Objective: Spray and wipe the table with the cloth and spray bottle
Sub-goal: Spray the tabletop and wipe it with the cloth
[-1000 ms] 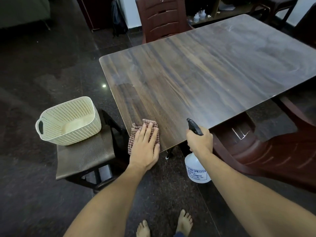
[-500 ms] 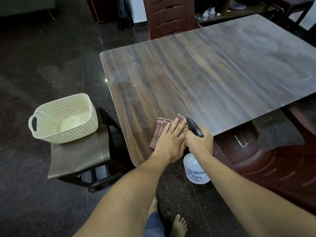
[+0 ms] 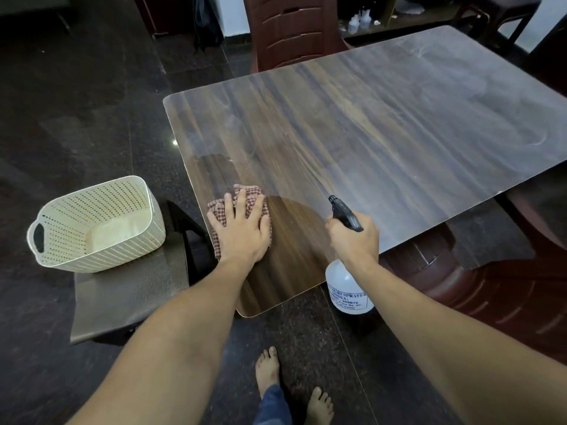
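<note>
Fingers (image 3: 244, 204) of the left hand (image 3: 242, 231) lie straight and slightly spread, pressed flat on a folded red-and-white checked cloth (image 3: 254, 191). The cloth sits on the dark wood-grain table (image 3: 383, 133) close to its near-left corner. Its far edge shows past the fingertips and its left edge sticks out beside the little finger, while the palm covers the rest. Just right of the cloth the tabletop has a darker, glossier patch. Farther across, a pale haze dulls the surface.

The right hand (image 3: 352, 240) is curled tight around the neck of a white translucent plastic spray bottle (image 3: 346, 289). The black trigger head (image 3: 345, 213) pokes out above the knuckles, pointing away over the table. The bottle's round body, with a blue-printed label, hangs below the table's near edge, off the surface and well right of the cloth.

To the left of the table's corner a cream perforated plastic basket (image 3: 95, 222) stands on a dark brown stool (image 3: 122, 289), hard against that side. A reddish-brown plastic chair (image 3: 291, 29) is pushed in at the far edge, and another (image 3: 506, 286) is tucked under the near-right side, beside the bottle. Bare feet (image 3: 267, 369) stand on the dark speckled stone floor (image 3: 76, 87).
</note>
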